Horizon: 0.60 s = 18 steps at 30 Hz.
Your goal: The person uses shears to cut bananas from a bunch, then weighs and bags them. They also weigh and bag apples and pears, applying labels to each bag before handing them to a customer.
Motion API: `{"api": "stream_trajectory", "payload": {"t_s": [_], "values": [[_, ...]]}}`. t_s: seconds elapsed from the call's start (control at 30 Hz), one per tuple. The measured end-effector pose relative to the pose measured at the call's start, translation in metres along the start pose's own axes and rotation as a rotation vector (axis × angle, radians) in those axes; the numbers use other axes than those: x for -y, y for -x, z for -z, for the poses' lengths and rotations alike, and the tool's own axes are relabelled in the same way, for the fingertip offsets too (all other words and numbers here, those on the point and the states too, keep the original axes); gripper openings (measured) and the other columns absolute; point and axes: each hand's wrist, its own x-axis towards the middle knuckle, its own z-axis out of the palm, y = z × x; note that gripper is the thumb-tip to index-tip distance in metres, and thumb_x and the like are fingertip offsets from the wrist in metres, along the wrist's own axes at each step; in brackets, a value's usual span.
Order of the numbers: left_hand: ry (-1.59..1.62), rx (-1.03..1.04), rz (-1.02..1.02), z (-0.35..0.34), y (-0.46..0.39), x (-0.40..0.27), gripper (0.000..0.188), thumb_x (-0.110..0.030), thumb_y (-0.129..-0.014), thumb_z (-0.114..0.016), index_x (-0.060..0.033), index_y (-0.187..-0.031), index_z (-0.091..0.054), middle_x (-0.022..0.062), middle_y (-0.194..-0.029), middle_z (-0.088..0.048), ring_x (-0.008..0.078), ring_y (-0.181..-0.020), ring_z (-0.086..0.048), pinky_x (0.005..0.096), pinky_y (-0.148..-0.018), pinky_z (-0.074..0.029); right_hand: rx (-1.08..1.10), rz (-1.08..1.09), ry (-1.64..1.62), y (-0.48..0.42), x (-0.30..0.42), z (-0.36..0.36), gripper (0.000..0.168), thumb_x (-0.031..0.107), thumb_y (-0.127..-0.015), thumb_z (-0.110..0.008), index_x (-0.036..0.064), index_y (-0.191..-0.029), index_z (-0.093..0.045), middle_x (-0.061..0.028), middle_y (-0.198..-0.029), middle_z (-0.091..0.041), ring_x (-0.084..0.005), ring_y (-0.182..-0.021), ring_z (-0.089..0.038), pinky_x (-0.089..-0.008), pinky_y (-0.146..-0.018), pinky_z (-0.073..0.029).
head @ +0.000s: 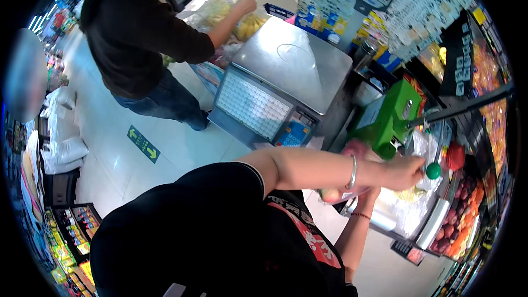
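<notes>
My left hand, below a silver bangle, reaches across in front of me with its fingers curled. Just beyond the fingertips is the green ball knob of a thin rod; contact cannot be made out. My right hand, its wrist in a beaded bracelet, is partly hidden behind the left wrist. Against it hangs a clear plastic bag of fruit, its round contents pinkish and yellow; the gripping fingers are covered. A green counter-top machine, apparently a bag sealer, stands above my left hand. A reddish blur beside it is unclear.
A label scale with a steel platter and keypad stands ahead. Across it a person in a dark top reaches over bagged bananas. Produce and a roll lie right. A dark bar crosses the right.
</notes>
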Motion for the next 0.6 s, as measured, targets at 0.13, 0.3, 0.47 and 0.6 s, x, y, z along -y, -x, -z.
{"api": "stream_trajectory", "payload": {"t_s": [0.13,0.3,0.47,0.6], "values": [[0.524,-0.013,-0.039,0.001,-0.027,0.045,0.013,-0.008,-0.094,-0.054,-0.0016,-0.104,-0.06,0.0088,-0.095,-0.066,0.0145,-0.09,-0.061,0.0335,-0.079,-0.049,-0.094,-0.043,0.066,-0.007,-0.002,-0.012,0.055,0.038,-0.099,-0.051,-0.003,-0.135,-0.046,-0.0133,-0.127,-0.057,-0.0263,-0.113,-0.058,-0.039,-0.098,-0.049],[0.533,0.146,0.224,0.054,-0.022,0.0,0.028,-0.01,-0.098,-0.053,-0.0017,-0.124,-0.056,0.0074,-0.118,-0.063,0.0141,-0.115,-0.056,0.0288,-0.102,-0.041,-0.279,-0.163,-0.067,-0.015,0.006,-0.023,0.041,0.039,-0.098,-0.052,0.0,-0.1,-0.064,-0.0107,-0.084,-0.066,-0.021,-0.075,-0.064,-0.036,-0.064,-0.054],[0.439,0.278,0.214,0.014,-0.006,-0.017,0.028,-0.004,-0.096,-0.05,-0.0009,-0.124,-0.052,0.0103,-0.122,-0.062,0.0167,-0.122,-0.052,0.0319,-0.107,-0.037,-0.319,-0.087,-0.196,-0.007,0.018,-0.03,0.034,0.031,-0.094,-0.056,-0.002,-0.097,-0.066,-0.0101,-0.085,-0.065,-0.0193,-0.073,-0.063,-0.0332,-0.061,-0.052],[0.419,0.277,0.339,-0.002,0.003,-0.015,0.023,-0.004,-0.097,-0.05,-0.0008,-0.12,-0.051,0.0101,-0.126,-0.06,0.0166,-0.125,-0.05,0.0325,-0.109,-0.037,-0.244,-0.014,-0.329,-0.014,0.001,-0.027,0.033,0.027,-0.096,-0.052,-0.002,-0.105,-0.064,-0.0108,-0.09,-0.066,-0.0212,-0.077,-0.064,-0.0349,-0.062,-0.053]]}}
